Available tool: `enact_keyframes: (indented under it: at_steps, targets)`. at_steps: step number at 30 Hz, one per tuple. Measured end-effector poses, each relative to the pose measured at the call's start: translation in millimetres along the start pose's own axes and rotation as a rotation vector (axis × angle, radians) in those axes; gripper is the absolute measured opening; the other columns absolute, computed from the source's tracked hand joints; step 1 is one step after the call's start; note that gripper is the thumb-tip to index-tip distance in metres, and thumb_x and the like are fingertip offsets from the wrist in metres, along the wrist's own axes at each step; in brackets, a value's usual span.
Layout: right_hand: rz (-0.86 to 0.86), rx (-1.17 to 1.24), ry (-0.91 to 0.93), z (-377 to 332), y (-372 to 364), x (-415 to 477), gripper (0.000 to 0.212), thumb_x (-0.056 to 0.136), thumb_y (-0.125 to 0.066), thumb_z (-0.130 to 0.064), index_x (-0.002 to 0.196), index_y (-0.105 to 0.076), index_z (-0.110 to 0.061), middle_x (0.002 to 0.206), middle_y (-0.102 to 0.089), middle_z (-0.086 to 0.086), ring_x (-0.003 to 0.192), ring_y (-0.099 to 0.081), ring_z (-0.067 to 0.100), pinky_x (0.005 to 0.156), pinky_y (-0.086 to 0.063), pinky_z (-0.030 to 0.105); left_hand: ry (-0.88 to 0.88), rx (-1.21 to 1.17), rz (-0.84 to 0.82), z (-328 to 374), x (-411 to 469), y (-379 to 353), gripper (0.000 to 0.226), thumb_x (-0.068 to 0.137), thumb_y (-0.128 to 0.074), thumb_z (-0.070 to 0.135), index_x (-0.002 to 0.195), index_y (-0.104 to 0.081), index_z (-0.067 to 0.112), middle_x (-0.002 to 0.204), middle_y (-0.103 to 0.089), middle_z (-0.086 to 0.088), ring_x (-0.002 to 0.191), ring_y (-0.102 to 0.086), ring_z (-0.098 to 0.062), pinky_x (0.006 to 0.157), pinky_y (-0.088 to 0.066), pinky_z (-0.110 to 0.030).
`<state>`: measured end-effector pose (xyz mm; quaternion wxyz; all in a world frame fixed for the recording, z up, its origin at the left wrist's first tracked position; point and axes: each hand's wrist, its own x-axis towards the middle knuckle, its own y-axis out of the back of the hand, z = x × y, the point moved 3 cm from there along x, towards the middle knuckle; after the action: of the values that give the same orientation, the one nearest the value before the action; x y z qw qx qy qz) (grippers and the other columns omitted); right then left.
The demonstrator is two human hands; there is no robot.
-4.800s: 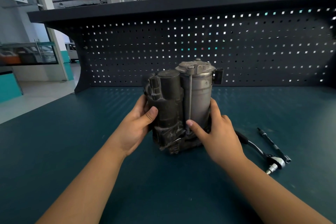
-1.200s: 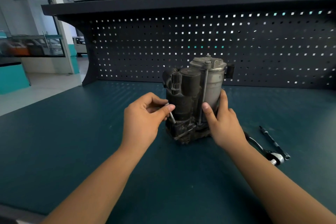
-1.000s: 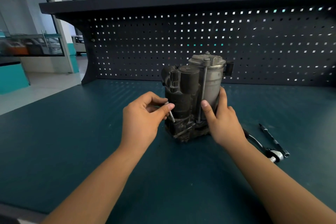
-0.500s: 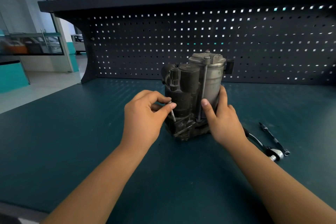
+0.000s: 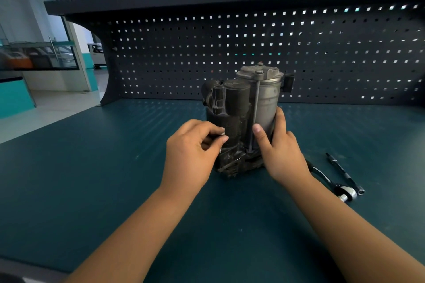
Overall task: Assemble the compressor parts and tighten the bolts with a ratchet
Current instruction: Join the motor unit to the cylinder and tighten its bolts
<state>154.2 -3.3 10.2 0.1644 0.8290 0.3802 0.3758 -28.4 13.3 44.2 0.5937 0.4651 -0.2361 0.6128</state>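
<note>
Our left hand [image 5: 190, 156] has thumb and forefinger pinched on a small bolt [image 5: 222, 133], right up against the dark motor side of the compressor [image 5: 243, 117], which stands upright mid-bench [image 5: 92, 179]. It looks like heavy, rigid, grimy cast metal, so we'd grip low round the body, not the plastic connector. Our right hand [image 5: 280, 151] wraps the silver cylinder, thumb beside the long bolt [image 5: 254, 112]. The ratchet [image 5: 333, 184] and extension bar [image 5: 345, 173] lie loose further right, not in any tray.
</note>
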Motion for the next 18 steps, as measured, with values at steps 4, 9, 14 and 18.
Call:
enact_keyframes:
  at_steps: [4, 9, 14, 18]
  targets:
    - [-0.002, 0.003, 0.015, -2, 1, -1, 0.088, 0.071, -0.014, -0.078, 0.147, 0.000, -0.036, 0.097, -0.049, -0.002, 0.107, -0.044, 0.022, 0.067, -0.033, 0.036, 0.020, 0.034, 0.005, -2, -3, 0, 0.014, 0.072, -0.078, 0.008, 0.077, -0.068, 0.016, 0.072, -0.061, 0.010, 0.068, -0.059, -0.006, 0.060, -0.049, -0.014]
    - [-0.002, -0.002, 0.019, -1, 1, 0, 0.088, 0.071, -0.014, -0.077, 0.147, -0.001, -0.035, 0.104, -0.057, 0.005, 0.107, -0.045, 0.023, 0.066, -0.033, 0.036, 0.003, 0.083, -0.009, -4, -7, -1, 0.014, 0.072, -0.077, 0.010, 0.075, -0.065, 0.017, 0.069, -0.061, 0.009, 0.069, -0.057, -0.006, 0.060, -0.048, -0.018]
    - [-0.007, 0.009, 0.009, 0, 0, 0, 0.087, 0.071, -0.014, -0.078, 0.147, 0.000, -0.037, 0.111, -0.057, 0.007, 0.109, -0.044, 0.023, 0.067, -0.032, 0.036, 0.003, 0.146, -0.039, -6, -12, -3, 0.015, 0.072, -0.078, 0.018, 0.073, -0.063, 0.017, 0.069, -0.061, 0.011, 0.072, -0.055, -0.004, 0.061, -0.042, -0.012]
    - [-0.002, 0.011, 0.017, 0, 1, 0, 0.087, 0.072, -0.016, -0.078, 0.147, -0.001, -0.036, 0.112, -0.058, 0.009, 0.109, -0.044, 0.024, 0.067, -0.033, 0.036, 0.017, 0.173, -0.021, -5, -13, -5, 0.019, 0.072, -0.078, 0.023, 0.069, -0.061, 0.014, 0.067, -0.058, 0.010, 0.067, -0.053, -0.006, 0.056, -0.037, -0.012]
